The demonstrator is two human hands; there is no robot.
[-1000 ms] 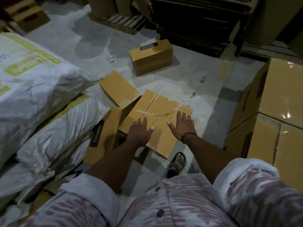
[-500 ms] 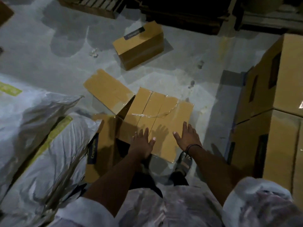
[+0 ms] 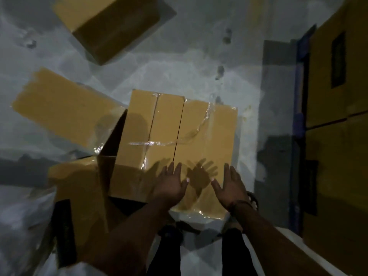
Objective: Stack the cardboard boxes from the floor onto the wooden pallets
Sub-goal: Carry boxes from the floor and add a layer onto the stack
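Grey concrete floor (image 3: 179,62), patchy light, whole frame blurred. Far R: tall stack of big cardboard boxes (image 3: 338,104), one on another, dark label on the side. Ctr: taped bundle (image 3: 179,128) of cardboard boxes lying side by side on the floor, clear tape across the top w/ a loose strip curling off. At its L a tilted box (image 3: 59,108), dark end face right against the bundle's L side. Below that, another box (image 3: 79,192) w/ a dark label, by the bundle's near-L corner. Top L: single box (image 3: 103,20) on the floor, well apart from the bundle. White sacks (image 3: 18,226) bottom L. Both arms reach fwd over the bundle's near edge. Left grip (image 3: 171,188) & right grip (image 3: 231,186) are spread, fingers straight, holding nothing; their shadows fall on the cardboard just ahead. Contact w/ the top: can't tell. Dark band (image 3: 239,204) on R wrist.
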